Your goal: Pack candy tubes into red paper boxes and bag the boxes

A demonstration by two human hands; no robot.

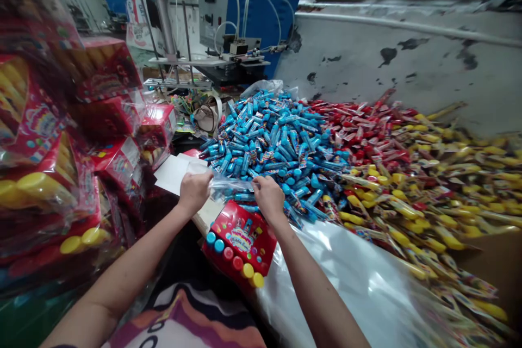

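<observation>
My left hand [194, 189] and my right hand [268, 196] are both closed on the ends of a clear plastic bag [230, 184], stretched between them over the table edge. Just below the hands lies a red display box [241, 242] with blue, red and yellow caps showing along its lower edge. Beyond the bag rises a heap of blue tubes [274, 138], and my right hand touches its near edge. Red tubes [367, 128] and yellow tubes [440, 185] spread to the right.
Wrapped red boxes [118, 119] are stacked high on the left. White sheets [175, 171] lie by my left hand. Clear plastic film [359, 277] covers the near right. A machine with hoses [216, 22] stands behind, next to a worn grey wall [408, 60].
</observation>
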